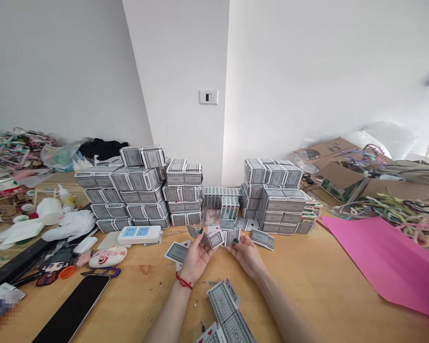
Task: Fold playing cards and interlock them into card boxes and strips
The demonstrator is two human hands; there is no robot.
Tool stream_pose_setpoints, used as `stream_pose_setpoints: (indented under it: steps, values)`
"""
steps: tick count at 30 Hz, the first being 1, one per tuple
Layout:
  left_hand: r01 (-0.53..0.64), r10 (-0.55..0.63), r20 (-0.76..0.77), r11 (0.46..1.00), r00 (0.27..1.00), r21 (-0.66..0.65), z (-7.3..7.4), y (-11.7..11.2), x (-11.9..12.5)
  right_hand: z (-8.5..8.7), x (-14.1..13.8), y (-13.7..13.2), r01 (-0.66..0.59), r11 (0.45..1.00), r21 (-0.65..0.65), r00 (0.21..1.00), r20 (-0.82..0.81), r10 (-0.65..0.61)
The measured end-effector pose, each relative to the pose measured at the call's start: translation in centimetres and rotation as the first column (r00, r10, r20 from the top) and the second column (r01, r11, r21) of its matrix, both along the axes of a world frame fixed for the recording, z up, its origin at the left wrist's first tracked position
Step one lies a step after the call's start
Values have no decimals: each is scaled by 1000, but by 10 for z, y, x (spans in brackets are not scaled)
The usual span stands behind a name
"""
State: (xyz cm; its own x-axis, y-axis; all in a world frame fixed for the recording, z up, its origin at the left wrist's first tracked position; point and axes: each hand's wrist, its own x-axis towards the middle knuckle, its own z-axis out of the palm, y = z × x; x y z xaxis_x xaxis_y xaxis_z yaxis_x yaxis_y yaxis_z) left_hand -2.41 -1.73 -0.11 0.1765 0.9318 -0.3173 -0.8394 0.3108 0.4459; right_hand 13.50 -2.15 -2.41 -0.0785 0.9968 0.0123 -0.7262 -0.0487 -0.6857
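My left hand [196, 257], with a red cord at the wrist, pinches grey-backed playing cards [215, 239] between thumb and fingers. Facing it, my right hand [248, 255] grips another playing card [232, 236] by its right side. The cards in both hands meet or overlap near the middle; whether they are joined I cannot tell. Loose playing cards [177, 252] lie left of my left hand, and more loose cards [262, 239] lie just right of my right hand. Between my forearms sits a group of card-covered blocks [223, 302].
Stacked card-covered blocks stand at the left [128, 195] and right [282, 195], with small green-and-white boxes [229, 207] between them. At left lie a power strip [140, 234], a phone [73, 309] and scissors [110, 272]. A pink sheet [382, 257] and yarn [400, 209] lie at right.
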Motion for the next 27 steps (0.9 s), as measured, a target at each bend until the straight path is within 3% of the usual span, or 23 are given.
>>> stream_pose_setpoints:
  steps: [20,27]
  values:
    - [4,-4,-17,999,1000,-43,2,1,-1,0,-1,-1,-11,1000,-12,1000,28,11]
    - [49,-49,-70,999,996,6,-4,0,1,2,-2,-2,-27,999,-23,1000,2,27]
